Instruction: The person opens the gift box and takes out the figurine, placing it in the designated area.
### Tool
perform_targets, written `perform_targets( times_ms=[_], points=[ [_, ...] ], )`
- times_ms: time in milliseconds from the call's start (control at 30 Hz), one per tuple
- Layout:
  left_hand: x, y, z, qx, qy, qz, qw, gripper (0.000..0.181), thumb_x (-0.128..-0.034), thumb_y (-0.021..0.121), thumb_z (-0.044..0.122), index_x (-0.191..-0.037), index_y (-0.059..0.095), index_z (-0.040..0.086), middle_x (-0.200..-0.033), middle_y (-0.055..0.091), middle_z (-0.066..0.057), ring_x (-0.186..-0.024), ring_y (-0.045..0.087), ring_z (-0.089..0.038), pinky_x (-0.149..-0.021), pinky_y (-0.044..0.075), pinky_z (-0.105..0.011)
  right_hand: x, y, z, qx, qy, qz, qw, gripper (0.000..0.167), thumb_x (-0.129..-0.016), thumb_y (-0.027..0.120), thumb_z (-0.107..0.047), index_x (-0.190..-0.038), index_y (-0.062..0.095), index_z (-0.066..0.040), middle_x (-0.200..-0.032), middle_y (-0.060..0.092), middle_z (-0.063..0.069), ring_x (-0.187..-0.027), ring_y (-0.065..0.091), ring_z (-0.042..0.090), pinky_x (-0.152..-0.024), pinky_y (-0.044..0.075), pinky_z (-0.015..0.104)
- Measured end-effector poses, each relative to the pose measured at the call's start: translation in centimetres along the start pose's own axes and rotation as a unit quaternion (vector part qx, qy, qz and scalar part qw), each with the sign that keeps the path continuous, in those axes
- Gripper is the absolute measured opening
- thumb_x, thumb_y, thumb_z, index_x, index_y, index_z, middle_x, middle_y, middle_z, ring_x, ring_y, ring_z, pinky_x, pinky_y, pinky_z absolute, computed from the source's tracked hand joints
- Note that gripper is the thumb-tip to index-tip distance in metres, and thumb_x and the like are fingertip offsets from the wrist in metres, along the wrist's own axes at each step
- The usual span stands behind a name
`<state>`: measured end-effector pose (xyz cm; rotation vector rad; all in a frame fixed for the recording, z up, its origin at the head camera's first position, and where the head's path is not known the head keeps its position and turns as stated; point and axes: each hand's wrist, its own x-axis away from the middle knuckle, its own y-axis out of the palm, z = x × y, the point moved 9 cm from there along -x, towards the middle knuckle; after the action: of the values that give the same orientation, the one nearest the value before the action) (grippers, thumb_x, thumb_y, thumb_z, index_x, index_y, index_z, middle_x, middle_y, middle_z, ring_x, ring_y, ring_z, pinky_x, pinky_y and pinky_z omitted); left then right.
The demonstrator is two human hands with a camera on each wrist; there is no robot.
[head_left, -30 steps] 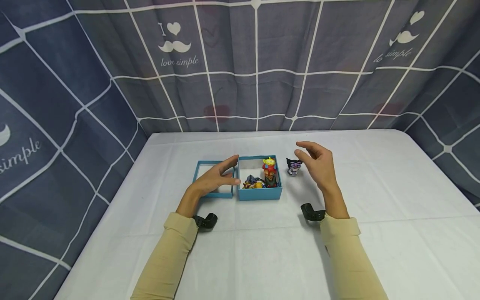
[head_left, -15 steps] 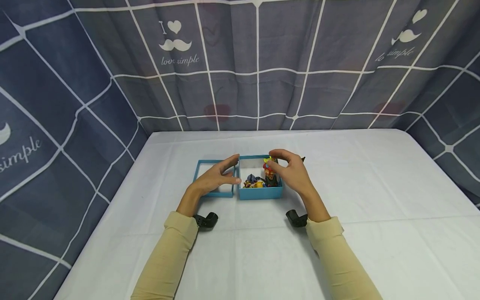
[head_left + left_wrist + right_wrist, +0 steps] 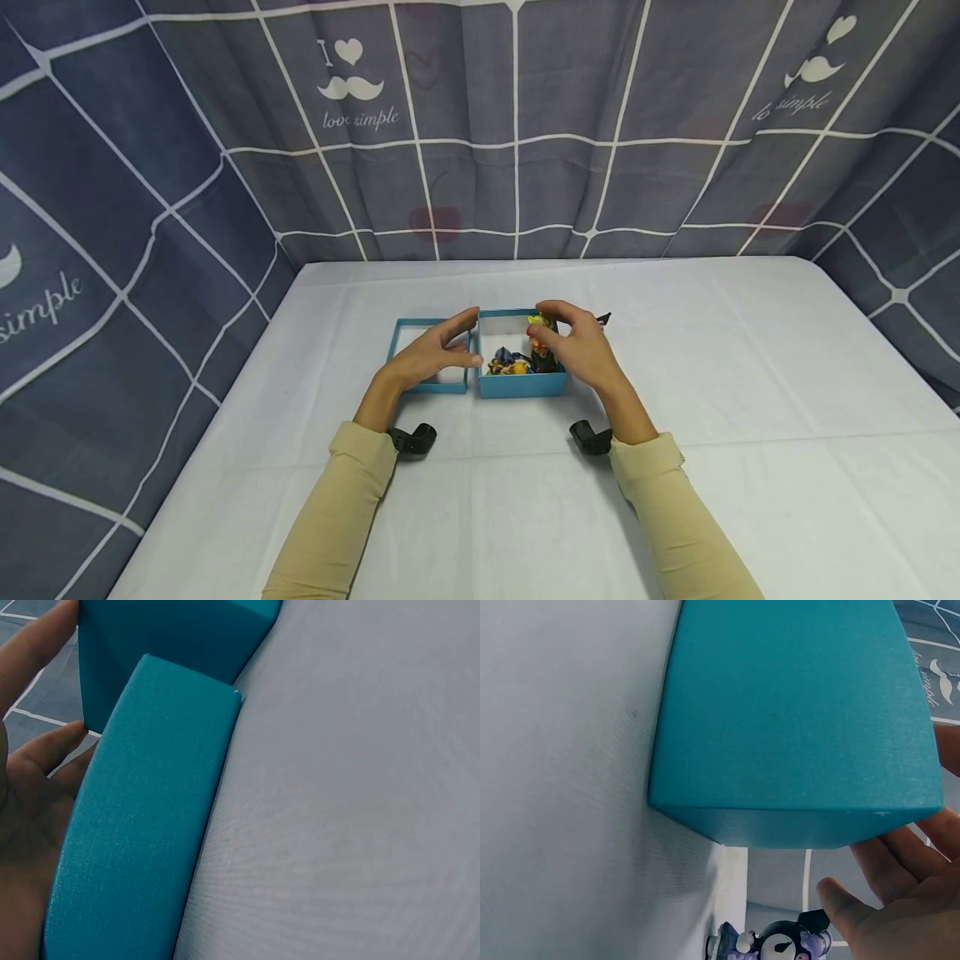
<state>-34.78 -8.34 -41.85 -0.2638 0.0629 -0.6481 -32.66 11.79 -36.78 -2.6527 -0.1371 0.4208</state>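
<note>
Though slightly parted, right fingers [image 3: 562, 312] around figurine [image 3: 538, 320]

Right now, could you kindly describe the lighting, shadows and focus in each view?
Head view: fairly even light, soft shadow beside the right sleeve, figures too small for fine detail; left wrist view: dimmer, no strong glare on the shallow blue lid; right wrist view: shadow on the white cloth by the blue box, box edges crisp.

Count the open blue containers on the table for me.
2: the deep box, with figurines inside, and the shallow tray to its left, partly behind the left hand.
</note>
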Motion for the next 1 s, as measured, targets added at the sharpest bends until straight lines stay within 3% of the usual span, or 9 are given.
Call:
perform_targets(
  times_ms=[167,333,533,733,1000],
  points=[
    [0.0,0.0,0.0,0.001,0.000,-0.002,1.0000,0.087,-0.0910,0.072,0.015,-0.160,0.018,0.016,-0.163,0.017,-0.003,-0.148,0.019,-0.028,-0.117,0.025,-0.040,0.0,-0.2,-0.1,-0.027,-0.009,0.008,0.9996,0.038,-0.094,0.066,-0.017,-0.129,0.062,-0.003,-0.126,0.062,0.016,-0.119,0.055,0.030,-0.104,0.038,0.058],
    [0.0,0.0,0.0,0.001,-0.004,0.000,1.0000,0.087,-0.0908,0.073,0.016,-0.159,0.019,0.019,-0.163,0.018,-0.001,-0.148,0.019,-0.026,-0.117,0.025,-0.038,0.0,0.1,-0.2,-0.049,-0.020,0.000,0.9986,0.042,-0.095,0.065,-0.013,-0.134,0.059,0.000,-0.142,0.052,0.014,-0.121,0.055,0.032,-0.109,0.035,0.055],
    [0.1,0.0,0.1,0.000,-0.006,0.000,1.0000,0.086,-0.0910,0.073,0.016,-0.159,0.020,0.021,-0.162,0.018,-0.001,-0.147,0.019,-0.027,-0.117,0.025,-0.040,0.0,0.8,-0.2,-0.017,-0.014,-0.019,0.9996,0.051,-0.095,0.065,-0.016,-0.142,0.052,0.000,-0.144,0.050,0.015,-0.127,0.050,0.032,-0.111,0.033,0.052],
    [0.0,0.1,0.1,-0.002,-0.003,-0.001,1.0000,0.088,-0.0911,0.073,0.016,-0.160,0.018,0.015,-0.163,0.017,-0.003,-0.147,0.019,-0.029,-0.117,0.024,-0.042,0.0,1.0,-0.2,0.012,0.011,-0.023,0.9996,0.063,-0.096,0.063,-0.022,-0.150,0.039,-0.001,-0.141,0.053,0.016,-0.130,0.046,0.034,-0.109,0.035,0.053],
    [0.0,0.1,0.1,0.000,-0.006,-0.005,1.0000,0.088,-0.0917,0.072,0.016,-0.160,0.017,0.014,-0.163,0.017,-0.002,-0.147,0.018,-0.030,-0.117,0.025,-0.041,0.1,1.2,-0.2,0.016,0.009,-0.021,0.9996,0.059,-0.095,0.064,-0.021,-0.147,0.044,-0.001,-0.141,0.052,0.017,-0.133,0.043,0.032,-0.111,0.031,0.054]
  ],
)
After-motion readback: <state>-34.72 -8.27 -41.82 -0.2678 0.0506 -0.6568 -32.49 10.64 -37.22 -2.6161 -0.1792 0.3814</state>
